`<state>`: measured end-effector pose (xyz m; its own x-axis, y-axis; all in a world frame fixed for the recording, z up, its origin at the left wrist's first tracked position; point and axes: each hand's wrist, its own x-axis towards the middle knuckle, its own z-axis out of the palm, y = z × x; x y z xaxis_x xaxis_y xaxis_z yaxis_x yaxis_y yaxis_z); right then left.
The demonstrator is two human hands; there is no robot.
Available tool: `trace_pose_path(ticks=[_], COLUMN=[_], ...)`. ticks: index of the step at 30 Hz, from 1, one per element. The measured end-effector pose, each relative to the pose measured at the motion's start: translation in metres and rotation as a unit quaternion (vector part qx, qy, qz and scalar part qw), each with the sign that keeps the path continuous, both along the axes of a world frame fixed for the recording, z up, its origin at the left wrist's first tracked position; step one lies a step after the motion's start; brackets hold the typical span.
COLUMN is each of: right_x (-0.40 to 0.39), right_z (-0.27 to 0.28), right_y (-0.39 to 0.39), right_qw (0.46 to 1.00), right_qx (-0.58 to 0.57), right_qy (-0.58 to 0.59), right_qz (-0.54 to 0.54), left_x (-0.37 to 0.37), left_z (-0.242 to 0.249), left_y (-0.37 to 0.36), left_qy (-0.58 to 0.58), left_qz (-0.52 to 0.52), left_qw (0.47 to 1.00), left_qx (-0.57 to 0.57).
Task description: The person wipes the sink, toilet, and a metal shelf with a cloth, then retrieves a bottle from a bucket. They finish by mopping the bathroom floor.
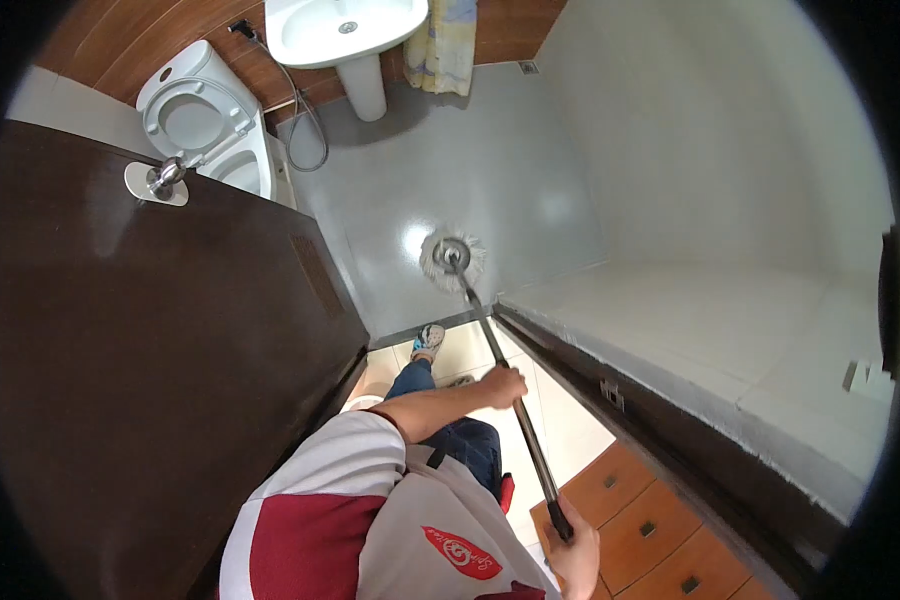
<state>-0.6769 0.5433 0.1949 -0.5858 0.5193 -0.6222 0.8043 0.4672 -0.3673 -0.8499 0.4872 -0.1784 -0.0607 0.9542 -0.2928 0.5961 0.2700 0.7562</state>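
Observation:
A round string mop point(540, 455) with a dark and metallic handle slants across the doorway. Its whitish strands spread on the grey bathroom floor point(510, 160). My left hand point(500, 388) is closed around the middle of the handle. Lower down, my right hand point(575, 553) wraps round the black grip at the handle's top end. One shoe point(430, 342) stands on the pale tiles just outside the threshold, close to the mop.
A dark brown door point(150, 370) with a round knob is swung open at left. Beyond it are a toilet point(195, 112), a hose point(322, 150) and a pedestal sink point(367, 88). A patterned cloth point(442, 50) hangs beside the sink. Wooden drawers point(650, 525) stand at lower right.

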Motion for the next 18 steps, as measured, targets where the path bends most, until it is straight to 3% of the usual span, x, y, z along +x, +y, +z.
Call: trace_pose_path(ticks=[2,5,7,11,12,13,14,15,16,17,18], right_x=[-0.069,-0.160,-0.228,-0.374,-0.385,-0.395,-0.401,-0.391,-0.365,-0.328,-0.290], right_z=[-0.023,-0.102,-0.170,-0.254,-0.266,-0.276,-0.281,-0.284,-0.288,-0.312,-0.302], right_y=[-0.007,0.010,0.032,0.039,0.041,0.044,0.043,0.040,0.040,0.041,0.037], right_qw=[0.996,0.986,0.982,0.988,0.989,0.989,0.989,0.991,0.992,0.989,0.991], right_qx=[0.038,0.042,0.058,0.036,0.034,0.033,0.029,0.013,-0.005,-0.025,-0.023], right_qy=[-0.071,-0.110,0.029,0.059,0.063,0.068,0.071,0.071,0.069,0.103,0.064], right_qz=[0.048,0.117,0.176,0.139,0.132,0.126,0.125,0.111,0.101,0.101,0.117], left_x=[-0.067,-0.161,-0.194,-0.235,-0.257,-0.288,-0.317,-0.345,-0.371,-0.398,-0.421], left_z=[-0.007,0.002,0.032,0.057,0.030,0.081,0.094,0.125,0.144,0.161,0.179], left_y=[0.004,-0.017,-0.046,-0.125,-0.160,-0.179,-0.208,-0.232,-0.258,-0.282,-0.306], left_qy=[0.042,0.149,0.136,0.108,0.157,0.170,0.247,0.327,0.391,0.443,0.495], left_qz=[0.046,0.190,0.236,0.321,0.320,0.338,0.394,0.425,0.480,0.488,0.496], left_qw=[0.995,0.967,0.955,0.920,0.913,0.886,0.845,0.807,0.768,0.735,0.697], left_qx=[-0.075,-0.076,-0.116,-0.199,-0.197,-0.267,-0.264,-0.248,-0.163,-0.157,-0.150])
